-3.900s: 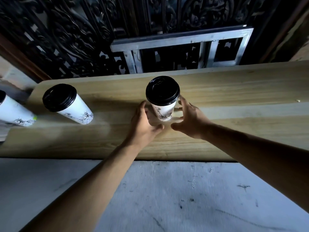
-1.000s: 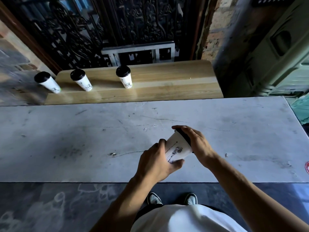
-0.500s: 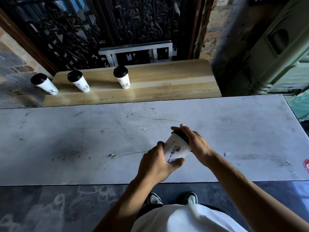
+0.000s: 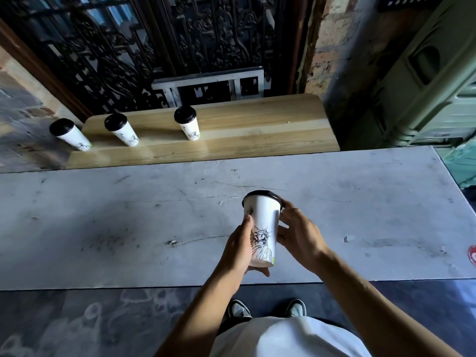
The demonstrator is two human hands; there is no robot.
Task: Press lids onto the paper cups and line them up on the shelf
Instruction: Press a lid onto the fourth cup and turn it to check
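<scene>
Your left hand (image 4: 238,249) has its fingers curled round the low part of the paper cup (image 4: 264,231), with the thumb up the side. That holds the cup steady. Your right hand (image 4: 300,237) rests on the other side of the cup, its fingers (image 4: 288,210) loosely bent, with the tips near the rim. I think you keep them there so you can push the black lid (image 4: 261,194) down tight.

The cup is over the grey tabletop (image 4: 103,215), near its front edge, and it leans away from you. I cannot tell if the bottom touches the tabletop. The lid looks to be on, but I cannot tell if it is snapped all the way round.

Behind the tabletop is the wooden shelf (image 4: 257,132). Two lidded cups (image 4: 186,122) stand on it. One more cup (image 4: 69,134) stands just past the shelf's left end. The shelf is bare to the right of those cups, so this cup can go next in the line.
</scene>
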